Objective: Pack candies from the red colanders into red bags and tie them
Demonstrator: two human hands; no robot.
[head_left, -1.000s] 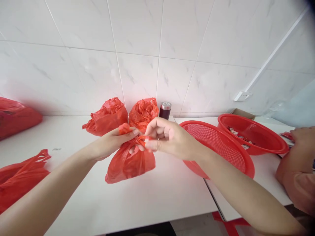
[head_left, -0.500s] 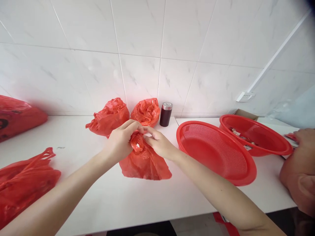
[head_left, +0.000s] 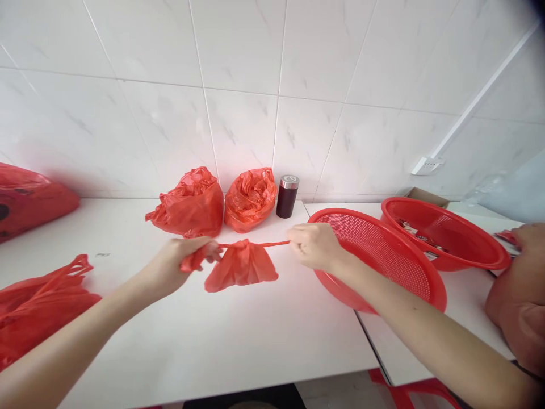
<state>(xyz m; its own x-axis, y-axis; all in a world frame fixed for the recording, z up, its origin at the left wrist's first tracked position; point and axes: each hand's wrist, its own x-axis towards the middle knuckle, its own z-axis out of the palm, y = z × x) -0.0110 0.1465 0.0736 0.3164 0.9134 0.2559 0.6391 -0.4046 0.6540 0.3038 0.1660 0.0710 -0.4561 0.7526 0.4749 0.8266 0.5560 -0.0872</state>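
Note:
A small red plastic bag (head_left: 242, 266) hangs over the white table between my two hands, its top gathered and stretched sideways into two taut strands. My left hand (head_left: 189, 258) is closed on the left strand, with some crumpled red plastic showing at its fingers. The right strand ends in the fist of my right hand (head_left: 313, 245), beside the near red basket. Behind the held bag, two crumpled red bags, one on the left (head_left: 193, 204) and one on the right (head_left: 251, 199), rest against the tiled wall.
A dark cup (head_left: 287, 197) with a silver lid stands by the wall. Two red baskets (head_left: 438, 289) (head_left: 489, 262) are at right, the far one holding small items. More red bags (head_left: 38, 204) (head_left: 42, 307) lie at left. Another person's arm (head_left: 522, 301) is at the right edge.
My hands have moved apart, left hand leftward and right hand rightward. The bag's gathered top, bunched with a loop before, is now pulled into a taut line.

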